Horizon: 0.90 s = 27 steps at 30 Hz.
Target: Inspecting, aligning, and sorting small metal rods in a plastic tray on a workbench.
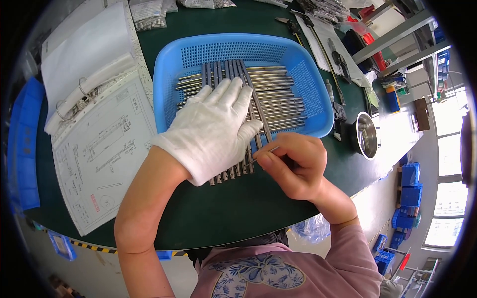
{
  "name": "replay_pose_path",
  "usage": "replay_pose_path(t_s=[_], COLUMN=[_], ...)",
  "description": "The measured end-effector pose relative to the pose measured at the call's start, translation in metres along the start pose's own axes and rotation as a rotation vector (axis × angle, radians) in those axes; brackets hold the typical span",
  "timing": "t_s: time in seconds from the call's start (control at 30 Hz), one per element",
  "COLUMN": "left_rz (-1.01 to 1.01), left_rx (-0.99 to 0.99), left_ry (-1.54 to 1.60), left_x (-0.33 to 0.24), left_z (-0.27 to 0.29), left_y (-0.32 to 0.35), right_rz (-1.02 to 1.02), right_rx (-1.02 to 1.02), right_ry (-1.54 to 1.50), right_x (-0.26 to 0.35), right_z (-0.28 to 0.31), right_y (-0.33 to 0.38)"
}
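Note:
My left hand [211, 126], in a white glove, lies flat with its fingers stretched over a row of grey metal bars [236, 70]. The bars rest lengthwise across a blue plastic basket [160, 82], and their near ends reach past its front rim. Beneath them, a layer of shiny metal rods [278, 94] lies crosswise in the basket. One bar sits at a slant at the right of the row, by my left thumb. My bare right hand [300, 161] pinches a thin metal pin [259, 156] between thumb and forefinger, close to the bars' near ends. Its tip meets the bar ends, but whether it is inside one I cannot tell.
An open ring binder with a technical drawing [107, 159] lies to the left, beside a blue bin [25, 144]. Right of the basket are calipers [340, 62] and a round metal bowl [366, 135]. Bags of small parts [149, 14] lie at the back.

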<state>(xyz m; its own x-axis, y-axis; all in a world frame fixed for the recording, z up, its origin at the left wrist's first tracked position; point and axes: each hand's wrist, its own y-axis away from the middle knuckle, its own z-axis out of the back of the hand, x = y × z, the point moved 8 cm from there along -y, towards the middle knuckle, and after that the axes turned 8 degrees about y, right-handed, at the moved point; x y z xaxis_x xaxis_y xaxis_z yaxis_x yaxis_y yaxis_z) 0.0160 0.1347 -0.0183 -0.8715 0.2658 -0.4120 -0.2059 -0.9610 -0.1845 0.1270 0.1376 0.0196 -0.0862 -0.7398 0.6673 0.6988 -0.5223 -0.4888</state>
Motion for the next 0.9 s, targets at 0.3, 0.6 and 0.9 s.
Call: replay_pose_path(t_s=[0.3, 0.6, 0.9], left_rz=[-0.012, -0.044, -0.026], left_rx=[0.032, 0.018, 0.019], left_ry=[0.018, -0.004, 0.063], left_x=[0.002, 0.000, -0.004], left_z=[-0.002, -0.002, 0.002], left_y=[0.000, 0.000, -0.003], right_rz=[0.022, 0.012, 0.004], right_rx=[0.114, 0.189, 0.031], right_ry=[0.102, 0.110, 0.032], right_x=[0.007, 0.006, 0.004], right_z=[-0.007, -0.012, -0.006], right_y=[-0.018, -0.022, -0.004])
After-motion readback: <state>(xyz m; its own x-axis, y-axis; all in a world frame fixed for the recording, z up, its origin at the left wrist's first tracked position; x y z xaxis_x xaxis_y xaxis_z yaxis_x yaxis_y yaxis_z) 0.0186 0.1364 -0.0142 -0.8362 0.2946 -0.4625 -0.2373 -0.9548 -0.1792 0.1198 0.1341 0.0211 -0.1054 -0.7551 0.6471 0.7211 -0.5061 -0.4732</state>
